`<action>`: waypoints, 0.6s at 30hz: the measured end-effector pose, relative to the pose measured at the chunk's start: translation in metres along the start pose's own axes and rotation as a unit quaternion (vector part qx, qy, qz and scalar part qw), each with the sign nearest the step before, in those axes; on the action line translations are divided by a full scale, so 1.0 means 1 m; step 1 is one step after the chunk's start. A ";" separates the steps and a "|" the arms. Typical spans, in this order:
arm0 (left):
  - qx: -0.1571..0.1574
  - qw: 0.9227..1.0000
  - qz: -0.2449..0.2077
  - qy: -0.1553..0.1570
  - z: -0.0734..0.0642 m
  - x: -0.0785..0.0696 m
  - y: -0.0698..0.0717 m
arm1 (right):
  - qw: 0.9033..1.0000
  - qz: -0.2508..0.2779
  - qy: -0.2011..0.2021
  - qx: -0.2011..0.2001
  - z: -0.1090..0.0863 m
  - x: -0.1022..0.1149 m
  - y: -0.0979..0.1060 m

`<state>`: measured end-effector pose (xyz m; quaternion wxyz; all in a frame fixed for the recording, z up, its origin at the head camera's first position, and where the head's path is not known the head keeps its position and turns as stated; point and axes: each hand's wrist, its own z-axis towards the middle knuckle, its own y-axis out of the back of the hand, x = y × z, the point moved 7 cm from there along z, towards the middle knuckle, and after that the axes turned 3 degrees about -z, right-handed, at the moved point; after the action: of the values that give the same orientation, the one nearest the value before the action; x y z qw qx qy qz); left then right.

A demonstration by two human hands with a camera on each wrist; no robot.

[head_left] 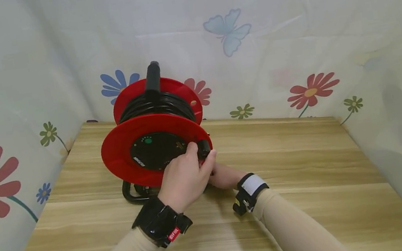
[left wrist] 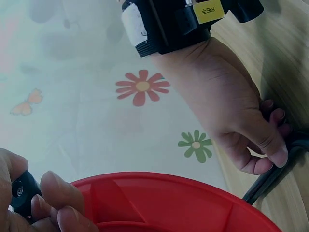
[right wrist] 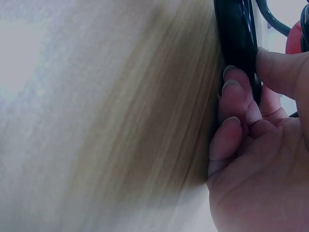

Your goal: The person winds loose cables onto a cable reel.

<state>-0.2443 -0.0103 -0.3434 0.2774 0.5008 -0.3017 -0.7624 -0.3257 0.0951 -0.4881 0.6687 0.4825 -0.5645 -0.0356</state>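
Observation:
A red cable reel (head_left: 118,154) wound with black cable (head_left: 166,104) stands on the wooden table, tilted toward me. My left hand (head_left: 183,176) holds the black crank knob (head_left: 203,148) at the right side of its front disc. In the left wrist view, that knob (left wrist: 23,193) pokes out between the fingers. Low behind the left hand, my right hand (head_left: 226,176) grips the black tube of the reel's stand. The right wrist view has the tube (right wrist: 236,38) between thumb and curled fingers (right wrist: 231,96), close to the tabletop.
The black carrying handle (head_left: 153,80) rises above the reel. At the left, a bend of the stand's tube (head_left: 131,196) rests on the wooden table (head_left: 288,151). Sheets with printed flowers and butterflies (head_left: 313,37) enclose the table's back and sides.

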 end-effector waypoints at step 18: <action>0.037 0.999 0.018 0.007 -0.006 0.007 -0.021 | 0.998 -0.049 -0.033 0.038 -0.001 -0.008 0.000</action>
<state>-0.2435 -0.0023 -0.3648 0.2744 0.5103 -0.3364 -0.7424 -0.3279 0.1008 -0.4938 0.6285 0.5333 -0.5627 -0.0628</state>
